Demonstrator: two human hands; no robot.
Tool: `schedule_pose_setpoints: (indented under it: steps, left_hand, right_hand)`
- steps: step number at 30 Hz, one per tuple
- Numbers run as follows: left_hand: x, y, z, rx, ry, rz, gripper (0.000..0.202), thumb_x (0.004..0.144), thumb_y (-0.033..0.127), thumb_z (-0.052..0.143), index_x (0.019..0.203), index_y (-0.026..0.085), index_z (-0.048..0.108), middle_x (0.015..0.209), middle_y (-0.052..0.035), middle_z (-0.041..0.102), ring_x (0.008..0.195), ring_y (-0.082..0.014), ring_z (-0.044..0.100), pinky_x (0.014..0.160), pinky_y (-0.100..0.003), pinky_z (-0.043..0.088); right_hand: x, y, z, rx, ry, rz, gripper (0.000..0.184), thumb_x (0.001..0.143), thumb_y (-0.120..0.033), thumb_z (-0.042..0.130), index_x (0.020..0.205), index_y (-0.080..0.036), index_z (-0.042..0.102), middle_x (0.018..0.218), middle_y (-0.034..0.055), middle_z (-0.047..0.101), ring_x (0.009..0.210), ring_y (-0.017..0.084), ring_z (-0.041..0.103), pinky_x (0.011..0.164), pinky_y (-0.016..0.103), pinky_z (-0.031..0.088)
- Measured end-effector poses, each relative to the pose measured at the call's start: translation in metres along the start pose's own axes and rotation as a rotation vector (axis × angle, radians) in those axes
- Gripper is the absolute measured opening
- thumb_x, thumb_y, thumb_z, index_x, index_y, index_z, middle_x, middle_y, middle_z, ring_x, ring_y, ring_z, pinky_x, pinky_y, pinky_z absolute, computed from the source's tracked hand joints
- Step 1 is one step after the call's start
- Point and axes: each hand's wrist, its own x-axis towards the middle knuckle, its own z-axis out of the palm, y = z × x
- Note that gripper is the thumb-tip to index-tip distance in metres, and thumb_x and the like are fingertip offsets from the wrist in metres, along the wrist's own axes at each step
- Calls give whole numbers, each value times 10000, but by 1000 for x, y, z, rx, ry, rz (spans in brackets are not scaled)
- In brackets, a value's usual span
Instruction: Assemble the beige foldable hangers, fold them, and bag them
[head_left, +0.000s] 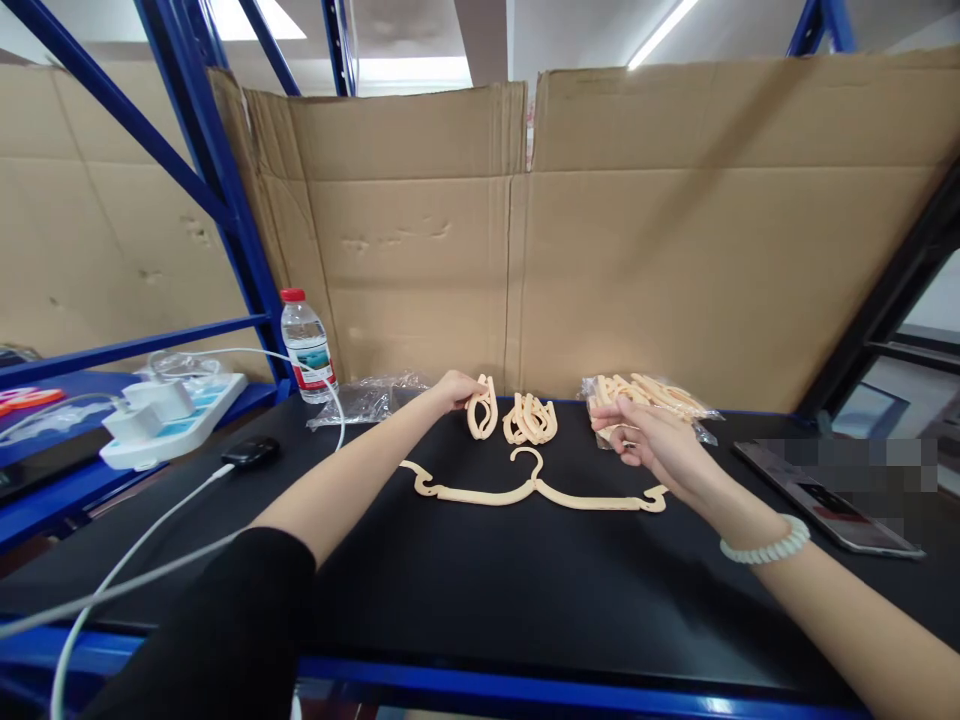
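My left hand (456,390) is closed on a folded beige hanger (484,412), which it pinches by its upper left side above the black table. Just right of it stands a cluster of folded hangers (529,420). An unfolded beige hanger (486,497) lies flat in front of them, its hook toward the back; my left forearm covers part of its left end. My right hand (643,437) hovers with loosely bent fingers, partly apart, in front of a clear plastic bag of folded hangers (660,392). I see nothing held in it.
A water bottle (307,348) with a red cap stands at the back left, beside crumpled clear plastic (367,402). A white power strip (176,420), cables and a small black device (251,452) are at left. A flat tablet-like device (825,498) lies right. Cardboard (405,240) walls the back.
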Motion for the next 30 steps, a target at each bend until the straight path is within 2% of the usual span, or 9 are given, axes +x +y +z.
schedule_pose_setpoints:
  steps: [6, 11, 13, 14, 17, 21, 23, 26, 30]
  left_hand:
    - [8, -12, 10, 113, 24, 27, 332, 919, 328, 590, 1201, 152, 580, 1221, -92, 594, 1026, -249, 616, 847, -430, 540]
    - [-26, -13, -5, 219, 60, 130, 328, 926, 320, 583, 1210, 156, 567, 1207, -101, 597, 1008, -228, 622, 840, -429, 542]
    - [-51, -13, -14, 291, 24, 166, 290, 921, 319, 589, 1153, 145, 595, 1076, -78, 648, 871, -184, 645, 756, -366, 552]
    - [-66, -13, -18, 328, -9, 181, 302, 876, 299, 637, 1129, 133, 627, 907, -64, 691, 729, -153, 640, 683, -292, 529]
    - [-107, -18, -24, 439, -170, 196, 322, 746, 323, 714, 1029, 168, 708, 503, 33, 627, 428, -114, 533, 495, -219, 417]
    - [-140, -35, -21, 544, -366, 226, 340, 661, 376, 751, 963, 220, 743, 409, 60, 590, 337, -119, 474, 434, -217, 335]
    - [-145, -43, -18, 623, -319, 366, 285, 680, 363, 735, 941, 249, 743, 433, 62, 591, 403, -127, 524, 476, -210, 331]
    - [-146, -50, -14, 733, -174, 535, 143, 769, 322, 641, 839, 268, 754, 483, 43, 588, 466, -130, 520, 507, -227, 298]
    - [-147, -52, -13, 872, -118, 576, 151, 805, 284, 584, 811, 266, 734, 503, 34, 580, 490, -148, 524, 525, -247, 292]
  right_hand:
    - [6, -6, -35, -13, 113, 27, 375, 783, -507, 613, 818, -135, 652, 823, 97, 634, 518, 94, 436, 422, 231, 334]
    - [2, -12, -54, -61, 146, -9, 324, 740, -461, 660, 834, -152, 662, 739, 65, 614, 496, 96, 414, 400, 232, 301]
    - [-3, -10, -60, -161, 92, -16, 365, 726, -472, 681, 883, -142, 671, 700, 45, 603, 475, 83, 377, 388, 223, 253]
    - [-7, -8, -62, -253, 45, -22, 385, 728, -487, 681, 896, -140, 676, 675, 35, 599, 465, 79, 366, 389, 222, 239]
    - [-19, 0, -66, -603, -109, -56, 384, 730, -499, 682, 882, -147, 694, 559, -2, 586, 455, 93, 429, 443, 234, 308]
    - [-33, 17, -62, -877, -280, -32, 348, 724, -403, 694, 973, -158, 707, 475, -26, 603, 485, 153, 563, 534, 258, 398]
    - [-38, 24, -57, -926, -326, -16, 327, 748, -342, 675, 1022, -168, 705, 482, -29, 616, 474, 157, 571, 530, 258, 393]
    - [-42, 30, -49, -1005, -299, -74, 193, 793, -308, 624, 905, -203, 742, 486, -29, 591, 459, 140, 537, 503, 248, 346]
    - [-44, 27, -44, -1143, -250, -157, 158, 803, -325, 620, 762, -236, 744, 503, -27, 540, 472, 125, 475, 475, 242, 266]
